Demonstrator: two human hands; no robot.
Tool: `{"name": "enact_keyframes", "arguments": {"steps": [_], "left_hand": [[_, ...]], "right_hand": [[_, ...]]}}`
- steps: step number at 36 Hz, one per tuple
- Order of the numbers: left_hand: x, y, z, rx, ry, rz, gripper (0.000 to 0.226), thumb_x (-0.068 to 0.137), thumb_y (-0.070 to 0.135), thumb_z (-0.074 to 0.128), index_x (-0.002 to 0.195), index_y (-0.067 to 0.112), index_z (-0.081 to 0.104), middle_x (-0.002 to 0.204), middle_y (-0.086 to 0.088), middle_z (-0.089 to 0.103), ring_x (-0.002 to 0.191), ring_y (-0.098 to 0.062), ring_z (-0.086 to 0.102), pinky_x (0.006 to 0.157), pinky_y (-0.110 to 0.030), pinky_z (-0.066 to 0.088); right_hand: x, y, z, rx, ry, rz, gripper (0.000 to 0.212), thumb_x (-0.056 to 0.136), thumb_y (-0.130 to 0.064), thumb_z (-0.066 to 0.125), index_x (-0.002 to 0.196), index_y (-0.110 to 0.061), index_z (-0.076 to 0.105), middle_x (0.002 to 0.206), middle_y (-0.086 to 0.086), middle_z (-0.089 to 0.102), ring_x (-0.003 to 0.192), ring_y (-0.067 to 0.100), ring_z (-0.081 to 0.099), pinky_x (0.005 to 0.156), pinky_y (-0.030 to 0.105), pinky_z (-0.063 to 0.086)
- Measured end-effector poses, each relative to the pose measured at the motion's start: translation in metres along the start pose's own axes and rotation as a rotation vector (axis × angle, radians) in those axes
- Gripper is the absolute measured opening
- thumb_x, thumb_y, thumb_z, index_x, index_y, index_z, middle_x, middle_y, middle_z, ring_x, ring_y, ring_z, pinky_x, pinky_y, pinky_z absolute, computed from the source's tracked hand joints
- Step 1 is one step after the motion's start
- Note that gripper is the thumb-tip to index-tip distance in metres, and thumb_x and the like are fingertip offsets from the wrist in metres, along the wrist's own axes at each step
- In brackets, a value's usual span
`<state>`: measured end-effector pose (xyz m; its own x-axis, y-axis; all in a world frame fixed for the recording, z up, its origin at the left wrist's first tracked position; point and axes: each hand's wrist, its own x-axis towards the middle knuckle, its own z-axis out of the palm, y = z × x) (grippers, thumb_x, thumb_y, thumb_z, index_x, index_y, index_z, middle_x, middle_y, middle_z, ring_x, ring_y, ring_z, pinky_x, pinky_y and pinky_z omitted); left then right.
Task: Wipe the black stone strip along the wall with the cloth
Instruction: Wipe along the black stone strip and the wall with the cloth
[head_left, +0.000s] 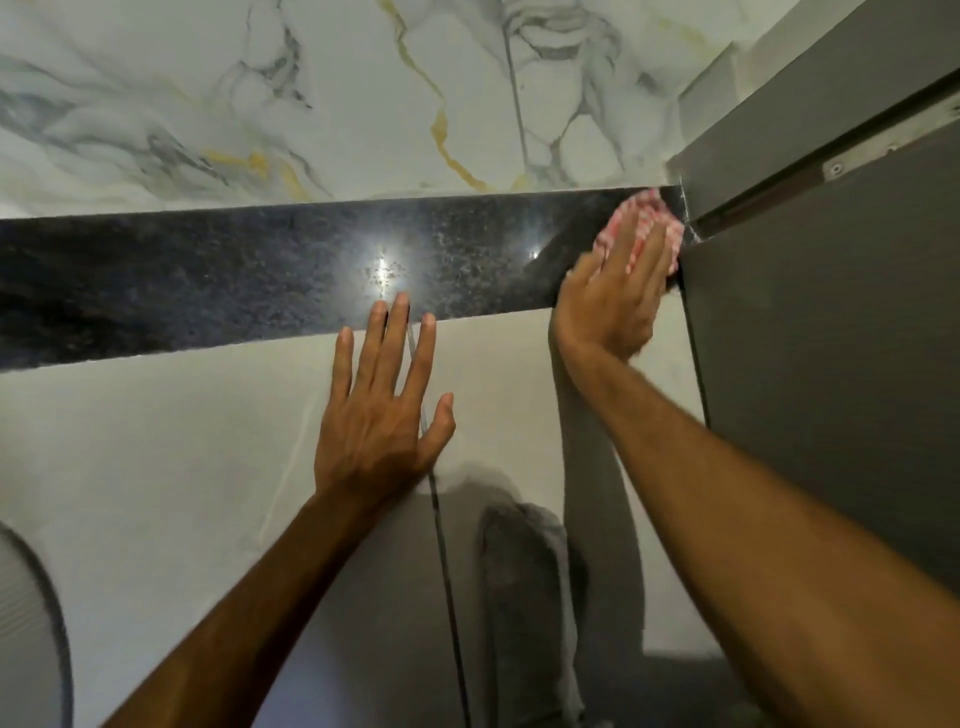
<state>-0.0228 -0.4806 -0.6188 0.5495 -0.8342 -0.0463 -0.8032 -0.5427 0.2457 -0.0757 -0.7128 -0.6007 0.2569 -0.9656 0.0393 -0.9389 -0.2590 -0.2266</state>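
Observation:
A glossy black speckled stone strip (260, 275) runs across the wall from the left edge to a dark grey door at the right. My right hand (621, 291) presses a red-and-white checked cloth (657, 218) flat against the strip's right end, next to the door. The cloth shows above and between my fingers. My left hand (387, 405) lies flat with fingers spread on the pale tile just below the strip. Its fingertips reach the strip's lower edge and it holds nothing.
White marble tile with grey and gold veins (311, 93) covers the wall above the strip. A dark grey door panel (831, 364) and its frame (779, 119) close the right side. A white ribbed rounded object (26, 623) sits at the lower left. A light glare (382, 265) reflects mid-strip.

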Motion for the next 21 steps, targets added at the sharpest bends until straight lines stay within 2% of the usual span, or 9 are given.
{"name": "enact_keyframes", "arguments": {"steps": [3,6,8,11,14,17,21], "left_hand": [[0.000,-0.001,0.004,-0.002,0.009,-0.009,0.079,0.109,0.056,0.028,0.174,0.012,0.020,0.182,-0.022,0.012,0.170,-0.041,0.010,0.137,-0.060,0.005],[0.000,0.000,0.004,0.000,0.011,-0.010,0.079,0.110,0.057,0.024,0.174,0.012,0.019,0.183,-0.022,0.011,0.170,-0.041,0.010,0.137,-0.062,0.007],[-0.001,0.000,0.001,0.001,-0.009,-0.018,0.079,0.109,0.056,0.026,0.175,0.012,0.018,0.183,-0.022,0.009,0.171,-0.040,0.008,0.138,-0.062,0.006],[0.000,0.002,-0.006,-0.002,-0.066,-0.030,0.082,0.107,0.058,0.025,0.175,0.013,0.017,0.184,-0.020,0.005,0.171,-0.039,0.005,0.137,-0.063,0.004],[0.000,0.003,-0.009,-0.015,-0.097,-0.041,0.083,0.106,0.060,0.021,0.175,0.014,0.015,0.184,-0.019,0.003,0.171,-0.039,0.004,0.137,-0.066,0.005],[0.000,0.003,-0.007,-0.025,-0.092,-0.054,0.084,0.106,0.063,0.015,0.176,0.017,0.010,0.184,-0.018,0.000,0.171,-0.038,0.002,0.138,-0.065,0.004],[-0.001,0.001,-0.001,-0.028,-0.056,-0.053,0.082,0.107,0.063,0.016,0.176,0.019,0.009,0.184,-0.019,0.000,0.171,-0.040,0.001,0.137,-0.067,0.005]], "right_hand": [[0.012,-0.023,0.010,0.002,-0.046,-0.086,0.062,0.115,-0.035,0.040,0.175,-0.024,0.025,0.183,0.010,0.020,0.172,0.029,0.017,0.141,0.045,0.023],[-0.023,-0.026,0.013,0.030,-0.049,-0.267,0.063,0.114,-0.039,0.045,0.173,-0.022,0.031,0.181,0.008,0.028,0.168,0.029,0.028,0.134,0.045,0.038],[-0.058,-0.008,0.008,0.037,-0.047,-0.337,0.064,0.113,-0.040,0.047,0.173,-0.023,0.031,0.181,0.004,0.031,0.167,0.027,0.032,0.130,0.043,0.042],[-0.091,0.026,-0.003,0.013,-0.005,-0.187,0.063,0.112,-0.038,0.048,0.172,-0.025,0.032,0.180,0.007,0.032,0.167,0.030,0.033,0.132,0.048,0.042],[-0.091,0.035,-0.008,-0.049,0.026,-0.019,0.063,0.113,-0.034,0.044,0.173,-0.023,0.031,0.182,0.010,0.027,0.170,0.031,0.026,0.138,0.049,0.031],[-0.064,0.016,-0.002,-0.065,0.067,0.061,0.062,0.113,-0.032,0.039,0.173,-0.022,0.031,0.181,0.012,0.027,0.171,0.030,0.023,0.141,0.045,0.021],[-0.018,-0.030,0.011,-0.079,0.024,0.084,0.064,0.114,-0.036,0.034,0.176,-0.023,0.022,0.184,0.012,0.017,0.173,0.030,0.013,0.142,0.042,0.012]]}}
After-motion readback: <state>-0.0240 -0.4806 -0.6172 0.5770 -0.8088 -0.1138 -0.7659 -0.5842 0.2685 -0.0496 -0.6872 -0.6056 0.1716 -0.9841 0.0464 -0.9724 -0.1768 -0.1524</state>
